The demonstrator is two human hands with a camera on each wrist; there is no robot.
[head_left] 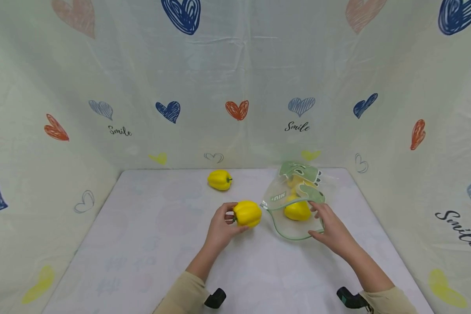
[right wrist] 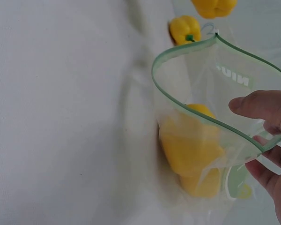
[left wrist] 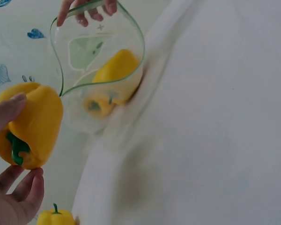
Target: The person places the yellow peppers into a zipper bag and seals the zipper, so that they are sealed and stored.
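A yellow bell pepper (head_left: 248, 213) with a green stem is held in my left hand (head_left: 220, 229), thumb on one side and fingertips on the other, raised just left of the bag's mouth. My right hand (head_left: 333, 231) grips the right corner of a clear zip bag (head_left: 278, 197) with a green edge and a green cartoon print. The bag's mouth gapes towards me. Inside lies a yellow pepper (right wrist: 189, 145), with another yellow pepper (right wrist: 201, 183) deeper in, partly hidden by the printed film. In the right wrist view the thumb shows over the mouth, fingers by the corner.
One more yellow pepper (head_left: 220, 180) lies near the back edge of the white table (head_left: 153, 244), left of the bag. Behind and beside the table hangs a pale sheet (head_left: 204, 69) printed with hearts. Black wrist devices (head_left: 216, 298) show by both sleeves.
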